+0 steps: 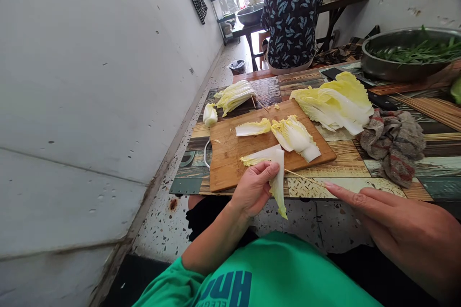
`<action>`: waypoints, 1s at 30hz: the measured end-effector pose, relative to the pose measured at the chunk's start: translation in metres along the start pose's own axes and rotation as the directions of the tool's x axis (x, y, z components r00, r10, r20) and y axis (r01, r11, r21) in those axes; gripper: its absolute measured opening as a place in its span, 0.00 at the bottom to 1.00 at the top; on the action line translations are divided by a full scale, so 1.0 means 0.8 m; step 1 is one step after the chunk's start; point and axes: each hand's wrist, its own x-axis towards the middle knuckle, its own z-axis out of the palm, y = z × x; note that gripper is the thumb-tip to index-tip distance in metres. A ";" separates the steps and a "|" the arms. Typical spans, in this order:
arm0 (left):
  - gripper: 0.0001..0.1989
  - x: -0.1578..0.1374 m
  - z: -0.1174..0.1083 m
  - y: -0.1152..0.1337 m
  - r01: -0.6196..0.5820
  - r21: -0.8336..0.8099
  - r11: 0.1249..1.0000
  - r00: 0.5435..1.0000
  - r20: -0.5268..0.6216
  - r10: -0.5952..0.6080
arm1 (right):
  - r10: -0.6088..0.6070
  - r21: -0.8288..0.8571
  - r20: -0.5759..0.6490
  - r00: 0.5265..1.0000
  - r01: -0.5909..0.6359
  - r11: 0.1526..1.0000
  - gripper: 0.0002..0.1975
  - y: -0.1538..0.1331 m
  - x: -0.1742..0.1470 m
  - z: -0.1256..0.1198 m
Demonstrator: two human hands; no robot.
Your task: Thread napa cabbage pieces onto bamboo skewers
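Observation:
My left hand [254,188] pinches a folded piece of napa cabbage leaf [277,179] at the near edge of the wooden cutting board [230,163]. A thin bamboo skewer [304,178] pokes into the leaf from the right. My right hand [399,230] holds the skewer's other end with its fingers stretched along it. More cut cabbage pieces [293,136] lie on the board. A bigger pile of cabbage leaves [336,103] sits just beyond the board's far right corner.
Skewered cabbage [234,96] and a cabbage stump [210,115] lie at the table's far left. A crumpled rag [394,143], a bundle of skewers [432,110] and a metal bowl of greens [406,55] are on the right. A person [291,14] sits ahead, back turned. A wall runs along the left.

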 end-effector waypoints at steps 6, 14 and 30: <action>0.17 0.000 0.001 0.001 -0.010 0.015 1.000 1.000 0.013 0.010 | 0.013 -0.014 -0.004 1.000 -0.013 1.000 0.24 0.000 -0.004 0.001; 0.18 0.000 0.002 0.000 -0.005 0.010 1.000 1.000 0.007 0.005 | 0.006 -0.022 0.009 1.000 -0.006 1.000 0.24 0.000 -0.007 -0.001; 0.19 -0.002 0.006 0.000 -0.027 0.002 1.000 0.999 -0.021 0.027 | 0.006 -0.033 -0.028 1.000 -0.007 0.999 0.26 0.003 -0.010 0.004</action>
